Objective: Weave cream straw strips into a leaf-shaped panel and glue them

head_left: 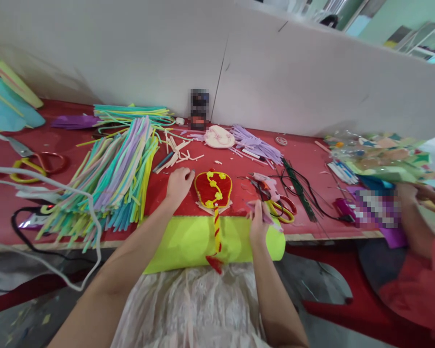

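Note:
A red fan-shaped piece (pixel 205 186) with yellow edging and small yellow flowers lies at the table's front, in front of me. From its lower end a twisted yellow-and-red handle (pixel 217 227) runs down to a red tassel (pixel 214 263). My left hand (pixel 179 186) is just left of the fan shape, fingers curled together; whether something small is in them is hidden. To the right of the handle, my right hand (pixel 258 220) is closed around a thin lilac piece (pixel 266 215), its exact kind unclear. A lime-green sheet (pixel 181 241) spreads over the table edge and my lap.
Bundled pastel pipe cleaners (pixel 119 169) are heaped left, beside scissors (pixel 29 162) and white cables (pixel 94 217). A pink glue gun (pixel 270 186) and red-and-yellow scissors (pixel 284 210) lie right. Lilac pipe cleaners (pixel 255 142) are at the back. Another person's hand (pixel 408 195) works at far right.

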Demonstrator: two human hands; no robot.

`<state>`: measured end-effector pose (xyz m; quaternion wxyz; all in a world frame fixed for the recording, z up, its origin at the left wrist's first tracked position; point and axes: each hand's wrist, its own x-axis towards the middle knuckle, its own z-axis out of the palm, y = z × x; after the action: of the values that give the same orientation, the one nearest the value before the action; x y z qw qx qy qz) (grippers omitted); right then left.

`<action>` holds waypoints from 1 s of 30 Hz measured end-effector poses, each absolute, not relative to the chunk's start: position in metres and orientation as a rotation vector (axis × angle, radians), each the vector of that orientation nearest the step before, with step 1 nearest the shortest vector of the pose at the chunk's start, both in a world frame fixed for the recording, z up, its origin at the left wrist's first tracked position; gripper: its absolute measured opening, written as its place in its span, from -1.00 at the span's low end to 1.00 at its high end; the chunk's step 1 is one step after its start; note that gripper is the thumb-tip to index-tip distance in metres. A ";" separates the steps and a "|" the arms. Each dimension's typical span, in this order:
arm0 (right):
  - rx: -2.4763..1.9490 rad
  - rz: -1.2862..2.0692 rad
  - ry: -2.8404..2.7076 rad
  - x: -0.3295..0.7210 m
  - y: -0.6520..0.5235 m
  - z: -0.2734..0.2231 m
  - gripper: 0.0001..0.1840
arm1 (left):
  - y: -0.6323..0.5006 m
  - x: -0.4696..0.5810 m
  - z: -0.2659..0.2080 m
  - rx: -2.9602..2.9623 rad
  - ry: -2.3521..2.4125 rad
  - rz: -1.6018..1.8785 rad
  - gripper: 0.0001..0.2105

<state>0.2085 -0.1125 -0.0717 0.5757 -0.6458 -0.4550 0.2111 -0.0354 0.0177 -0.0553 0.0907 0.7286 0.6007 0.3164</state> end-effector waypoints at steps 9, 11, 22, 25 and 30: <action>-1.625 0.411 -1.143 0.219 -0.102 -0.061 -0.61 | 0.019 -0.037 -0.058 2.172 1.951 0.573 -0.64; -1.651 0.447 -1.274 0.223 -0.098 -0.060 -0.60 | 0.020 -0.036 -0.061 2.180 1.969 0.495 -0.66; -1.757 0.521 -1.453 0.241 -0.078 -0.063 -0.71 | 0.013 -0.023 -0.067 2.297 2.040 0.303 -0.66; -1.822 0.597 -1.463 0.249 -0.072 -0.056 -0.75 | 0.013 -0.023 -0.066 2.317 2.048 0.290 -0.66; -1.868 0.544 -1.534 0.252 -0.063 -0.046 -0.76 | 0.014 -0.023 -0.067 2.332 2.054 0.274 -0.66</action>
<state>0.2517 -0.0627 -0.0456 0.3262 -0.7127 -0.5853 0.2076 -0.0229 0.0144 -0.0669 0.0110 0.7474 0.6585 0.0879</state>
